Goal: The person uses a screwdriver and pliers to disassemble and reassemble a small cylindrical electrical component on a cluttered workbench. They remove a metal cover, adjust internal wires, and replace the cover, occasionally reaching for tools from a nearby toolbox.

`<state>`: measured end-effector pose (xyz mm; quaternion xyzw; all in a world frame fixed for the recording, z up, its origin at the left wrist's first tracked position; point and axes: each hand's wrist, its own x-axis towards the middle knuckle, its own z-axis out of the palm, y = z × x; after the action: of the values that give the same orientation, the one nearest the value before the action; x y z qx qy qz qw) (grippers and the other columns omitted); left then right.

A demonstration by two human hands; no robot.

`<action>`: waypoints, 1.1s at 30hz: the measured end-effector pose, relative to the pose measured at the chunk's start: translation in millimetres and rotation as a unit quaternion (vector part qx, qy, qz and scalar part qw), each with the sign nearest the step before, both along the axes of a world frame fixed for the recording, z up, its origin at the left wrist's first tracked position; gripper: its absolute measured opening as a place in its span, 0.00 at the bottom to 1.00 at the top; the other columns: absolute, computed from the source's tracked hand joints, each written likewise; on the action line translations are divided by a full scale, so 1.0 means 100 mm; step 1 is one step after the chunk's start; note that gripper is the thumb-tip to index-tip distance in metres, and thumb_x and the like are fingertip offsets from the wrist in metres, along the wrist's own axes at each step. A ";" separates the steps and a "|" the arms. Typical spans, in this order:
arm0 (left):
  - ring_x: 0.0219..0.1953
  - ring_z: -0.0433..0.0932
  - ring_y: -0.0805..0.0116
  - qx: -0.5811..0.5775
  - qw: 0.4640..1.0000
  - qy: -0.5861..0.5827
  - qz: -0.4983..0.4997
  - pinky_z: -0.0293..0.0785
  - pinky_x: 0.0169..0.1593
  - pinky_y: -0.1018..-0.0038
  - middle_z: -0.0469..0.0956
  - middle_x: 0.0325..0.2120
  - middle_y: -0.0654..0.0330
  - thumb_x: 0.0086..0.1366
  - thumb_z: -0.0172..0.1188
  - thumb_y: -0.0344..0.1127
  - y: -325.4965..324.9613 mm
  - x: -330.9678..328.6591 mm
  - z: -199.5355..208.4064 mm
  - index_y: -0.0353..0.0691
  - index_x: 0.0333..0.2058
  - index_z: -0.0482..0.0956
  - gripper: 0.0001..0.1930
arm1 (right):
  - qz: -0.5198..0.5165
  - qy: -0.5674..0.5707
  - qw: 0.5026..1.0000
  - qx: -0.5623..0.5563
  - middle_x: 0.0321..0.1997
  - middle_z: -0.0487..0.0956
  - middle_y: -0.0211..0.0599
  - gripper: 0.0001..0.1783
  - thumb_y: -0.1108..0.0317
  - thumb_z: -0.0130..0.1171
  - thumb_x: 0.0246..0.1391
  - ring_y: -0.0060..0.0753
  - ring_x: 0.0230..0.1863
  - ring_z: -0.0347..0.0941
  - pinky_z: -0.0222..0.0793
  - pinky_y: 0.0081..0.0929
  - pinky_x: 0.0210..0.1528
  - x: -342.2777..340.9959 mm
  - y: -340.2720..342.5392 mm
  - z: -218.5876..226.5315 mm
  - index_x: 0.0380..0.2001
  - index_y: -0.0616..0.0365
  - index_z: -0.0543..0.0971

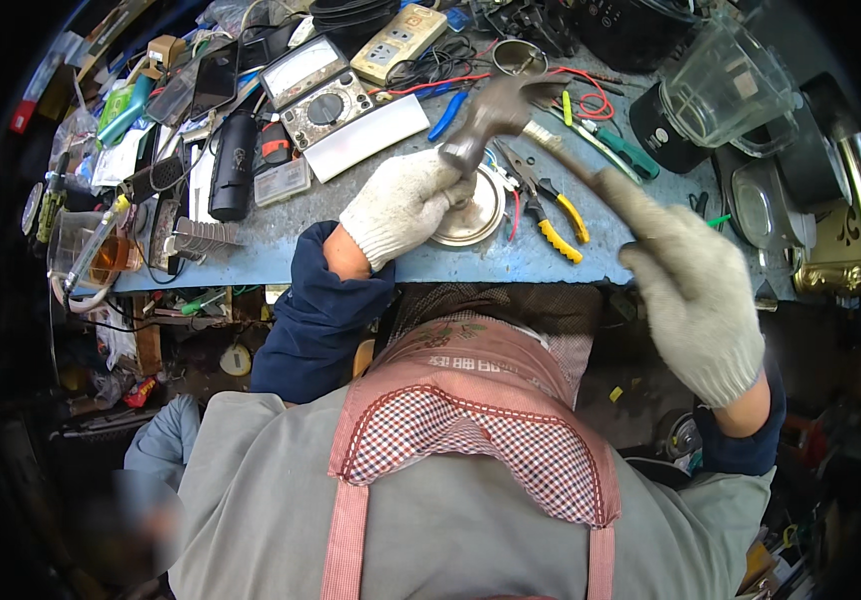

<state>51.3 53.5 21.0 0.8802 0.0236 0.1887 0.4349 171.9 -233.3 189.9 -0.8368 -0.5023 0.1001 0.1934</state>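
Note:
My right hand (696,290), in a white knitted glove, is wrapped round the handle of a claw hammer (488,118). The hammer is raised and slightly blurred, its metal head above my left hand. My left hand (399,208), gloved too, is closed over a round metal plate (474,220) near the bench's front edge. Its fingertips are bent together at the plate's upper part; the hammer head partly covers them, and what they pinch cannot be made out. Right of the plate lie pliers (557,225) with yellow and black handles.
On the blue bench (281,262), an analog multimeter (321,105), a white strip (367,138) and a black cylinder (234,165) lie to the left. A power socket (399,44) and red wire are behind. A green-handled screwdriver (629,152) and a blender jug (726,85) stand right.

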 end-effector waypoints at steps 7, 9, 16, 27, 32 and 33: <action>0.38 0.86 0.56 0.023 1.000 -0.014 0.008 0.81 0.46 0.65 0.85 0.34 0.53 0.74 0.64 0.28 -0.03 0.00 -0.02 0.35 0.43 0.84 0.04 | 0.014 0.008 1.000 0.007 0.76 0.78 0.48 0.38 0.86 0.61 0.61 0.45 0.75 0.76 0.75 0.37 0.72 0.00 0.03 -0.03 0.76 0.59 0.74; 0.42 0.87 0.43 0.010 1.000 0.007 -0.006 0.82 0.47 0.59 0.86 0.38 0.48 0.73 0.65 0.33 0.00 0.00 0.07 0.38 0.46 0.85 0.08 | 0.010 0.062 0.998 0.030 0.76 0.78 0.48 0.38 0.85 0.61 0.62 0.45 0.75 0.76 0.75 0.37 0.72 0.03 0.05 -0.02 0.76 0.60 0.74; 0.40 0.87 0.53 0.058 0.994 0.081 0.032 0.82 0.46 0.64 0.86 0.37 0.50 0.73 0.66 0.32 -0.07 0.00 0.12 0.38 0.46 0.86 0.07 | 0.017 -0.024 0.998 0.054 0.47 0.79 0.49 0.36 0.79 0.64 0.63 0.51 0.48 0.79 0.76 0.45 0.51 0.01 0.01 -0.14 0.74 0.47 0.77; 0.39 0.88 0.55 -0.081 0.996 0.018 0.033 0.83 0.46 0.65 0.87 0.37 0.49 0.77 0.62 0.32 -0.02 0.03 0.10 0.33 0.48 0.85 0.09 | -0.127 0.150 0.898 0.394 0.72 0.79 0.51 0.32 0.81 0.60 0.69 0.33 0.66 0.76 0.72 0.30 0.67 0.00 0.02 -0.64 0.76 0.66 0.72; 0.39 0.85 0.73 -0.331 0.940 -0.048 0.069 0.82 0.45 0.73 0.88 0.37 0.61 0.79 0.63 0.33 0.01 -0.01 0.07 0.31 0.47 0.88 0.10 | -0.263 0.299 0.842 0.365 0.42 0.82 0.30 0.31 0.81 0.62 0.69 0.12 0.31 0.70 0.68 0.14 0.33 0.16 0.12 -1.37 0.74 0.62 0.75; 0.39 0.85 0.73 -0.313 0.944 -0.058 0.086 0.81 0.45 0.74 0.88 0.37 0.60 0.79 0.64 0.33 0.03 -0.02 0.05 0.31 0.48 0.88 0.10 | -0.278 0.357 0.816 0.359 0.41 0.81 0.30 0.30 0.78 0.63 0.69 0.13 0.28 0.70 0.67 0.14 0.28 0.15 0.13 -1.46 0.73 0.63 0.76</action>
<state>49.4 56.1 26.5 0.6819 0.1318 0.2595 0.6711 186.9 -220.5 44.0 -0.7177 -0.1444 0.1465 0.6652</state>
